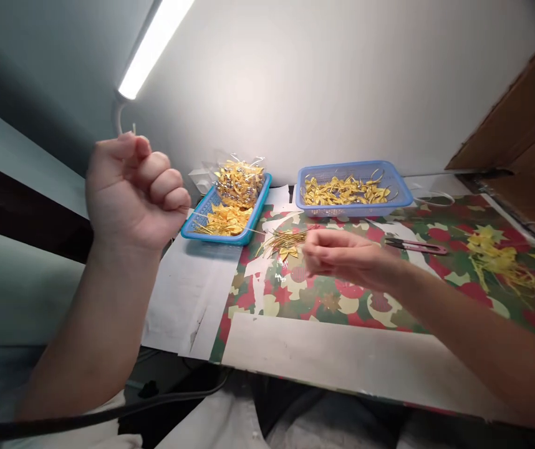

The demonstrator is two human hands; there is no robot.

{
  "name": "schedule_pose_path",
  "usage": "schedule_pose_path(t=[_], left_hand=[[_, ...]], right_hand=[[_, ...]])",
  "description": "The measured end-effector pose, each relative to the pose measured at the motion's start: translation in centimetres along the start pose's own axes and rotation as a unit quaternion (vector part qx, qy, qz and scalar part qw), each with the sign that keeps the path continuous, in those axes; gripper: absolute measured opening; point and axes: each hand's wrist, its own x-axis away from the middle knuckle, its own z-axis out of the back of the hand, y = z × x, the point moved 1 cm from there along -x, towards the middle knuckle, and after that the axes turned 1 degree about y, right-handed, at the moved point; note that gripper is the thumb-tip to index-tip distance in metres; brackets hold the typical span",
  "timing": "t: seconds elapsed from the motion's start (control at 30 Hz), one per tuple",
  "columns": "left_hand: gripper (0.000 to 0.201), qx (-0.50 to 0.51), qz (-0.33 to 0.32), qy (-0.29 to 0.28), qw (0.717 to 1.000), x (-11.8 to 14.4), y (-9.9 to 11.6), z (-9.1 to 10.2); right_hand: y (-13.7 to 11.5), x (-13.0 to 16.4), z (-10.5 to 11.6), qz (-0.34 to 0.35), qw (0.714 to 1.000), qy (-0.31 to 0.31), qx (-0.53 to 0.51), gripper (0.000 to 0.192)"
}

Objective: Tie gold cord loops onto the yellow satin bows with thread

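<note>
My left hand (131, 193) is raised in a fist at the left, with the short end of a pale strand poking up above thumb and forefinger. A thin pale cord (254, 231) runs from the heel of that fist across to my right hand (347, 255). The right fingers are pinched together at the cord's other end, low over the patterned table cover. Just behind them lies a bundle of gold wire ties (285, 239) with a yellow ribbon bow (289, 252). The right fingertips are slightly blurred.
A teal-rimmed basket (187, 234) holds yellow bows and a bagged pile. The blue basket (356, 212) contains more bows with gold ties. Thread snips (417, 246) and yellow ribbon scraps (496, 255) lie to the right. A lit lamp (155, 50) hangs above my left hand.
</note>
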Motion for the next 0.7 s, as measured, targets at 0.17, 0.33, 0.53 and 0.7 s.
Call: schedule_pose_path(t=[0.17, 0.33, 0.53, 0.7], left_hand=[[0.025, -0.007, -0.018, 0.077, 0.997, -0.7, 1.0, 5.4], [0.015, -0.06, -0.005, 0.16, 0.985, -1.2, 0.9, 10.2], [0.013, -0.128, 0.088, 0.188, 0.97, -0.9, -2.1, 14.8], [0.026, -0.188, 0.21, 0.172, 0.944, -0.3, -5.7, 18.1]], right_hand=[[-3.3, 5.7, 3.3, -0.043, 0.992, 0.048, 0.107, 0.024], [-6.6, 9.8, 4.5, -0.073, 0.97, 0.145, 0.183, 0.027], [-9.0, 11.6, 4.1, -0.064, 0.952, 0.161, 0.252, 0.027], [-10.9, 12.2, 3.4, -0.077, 0.94, 0.105, 0.317, 0.031]])
